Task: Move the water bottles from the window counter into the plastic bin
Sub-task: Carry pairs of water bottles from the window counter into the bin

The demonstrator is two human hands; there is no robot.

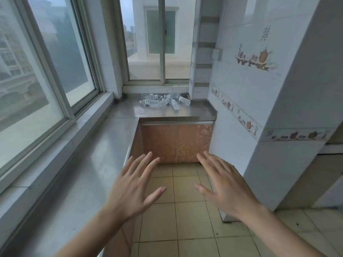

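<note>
Several water bottles (165, 102) lie clustered on the far steel counter (194, 112), clear of its front edge. Left hand (133, 190) and right hand (225, 188) hover spread, empty, above open floor (185, 219).

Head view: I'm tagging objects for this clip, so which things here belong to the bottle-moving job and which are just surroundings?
Belongs to the job:
- water bottles, lying in a heap
- window counter under them
- left hand and right hand, both open and empty
(The plastic bin is not in view.)

Just surroundings:
- cabinet doors
- windows
- decorated wall tiles
- floor tiles
</note>
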